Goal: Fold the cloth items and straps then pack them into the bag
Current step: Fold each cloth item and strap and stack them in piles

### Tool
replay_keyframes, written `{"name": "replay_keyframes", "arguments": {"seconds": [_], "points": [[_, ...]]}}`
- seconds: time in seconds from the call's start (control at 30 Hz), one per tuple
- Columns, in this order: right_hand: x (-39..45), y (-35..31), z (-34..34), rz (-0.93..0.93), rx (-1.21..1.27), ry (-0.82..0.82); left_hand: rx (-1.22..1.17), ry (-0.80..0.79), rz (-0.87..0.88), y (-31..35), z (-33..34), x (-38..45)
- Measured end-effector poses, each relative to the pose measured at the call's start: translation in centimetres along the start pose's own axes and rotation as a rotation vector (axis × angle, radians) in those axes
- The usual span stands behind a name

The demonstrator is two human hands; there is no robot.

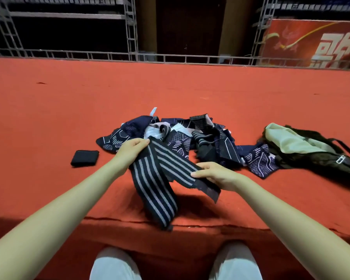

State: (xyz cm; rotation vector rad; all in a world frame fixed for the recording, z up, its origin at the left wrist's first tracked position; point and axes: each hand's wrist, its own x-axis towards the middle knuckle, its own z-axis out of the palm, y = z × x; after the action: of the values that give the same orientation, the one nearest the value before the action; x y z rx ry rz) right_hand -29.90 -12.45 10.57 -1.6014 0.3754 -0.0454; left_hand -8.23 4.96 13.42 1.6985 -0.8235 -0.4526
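Red-carpeted platform (49, 118): left hand (131, 150) and right hand (214, 175) both pinch the black grey-striped elastic strap (162, 178), mid-fold; next, bring its ends together.

Venue: event stage or hall platform. Evidence: red carpet (190, 93) covering a raised platform beyond and beneath the held striped strap (160, 178); metal truss framing (129, 27) along the far edge; red printed banner (315, 43) far right; dark unlit backdrop behind.

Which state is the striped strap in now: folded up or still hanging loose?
Hanging loose: the striped strap is bent once between the left hand and right hand, its long end dangling over the carpet edge.
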Motion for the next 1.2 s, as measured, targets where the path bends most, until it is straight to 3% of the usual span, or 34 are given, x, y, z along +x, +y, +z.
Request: {"name": "replay_keyframes", "arguments": {"seconds": [0.13, 0.23, 0.3, 0.4, 0.53, 0.73, 0.9, 1.07, 1.2], "points": [[-0.4, 3.9, -0.8, 0.106, -0.137, 0.125, 0.715, 0.02, 0.123, -4.5, 2.8, -0.1], [-0.5, 5.6, -2.2, 0.178, -0.23, 0.262, 0.899, -0.018, 0.227, -5.3, 6.4, -2.4], [-0.8, 6.4, -3.4, 0.204, -0.242, 0.36, 0.985, -0.174, 0.292, -5.1, 9.1, -5.1], [-1.1, 7.6, -5.5, 0.205, -0.308, 0.468, 1.137, -0.455, 0.157, -5.9, 11.7, -8.9], [-1.9, 8.7, -7.2, 0.192, -0.539, 0.512, 1.031, -0.477, 0.078, -7.0, 11.5, -10.1], [-2.9, 9.7, -7.3, 0.181, -0.72, 0.625, 0.827, -0.227, 0.259, -9.4, 10.5, -10.9], [-4.4, 11.2, -4.5, 0.076, -0.858, 0.852, 0.887, -0.24, 0.131, -9.8, 9.6, -11.9], [-5.0, 11.2, -3.6, 0.013, -0.91, 0.853, 0.988, -0.241, 0.091, -9.0, 9.7, -12.3], [-6.5, 11.7, -3.3, 0.077, -0.937, 0.917, 0.845, -0.113, 0.177, -8.7, 8.0, -11.7]]}}
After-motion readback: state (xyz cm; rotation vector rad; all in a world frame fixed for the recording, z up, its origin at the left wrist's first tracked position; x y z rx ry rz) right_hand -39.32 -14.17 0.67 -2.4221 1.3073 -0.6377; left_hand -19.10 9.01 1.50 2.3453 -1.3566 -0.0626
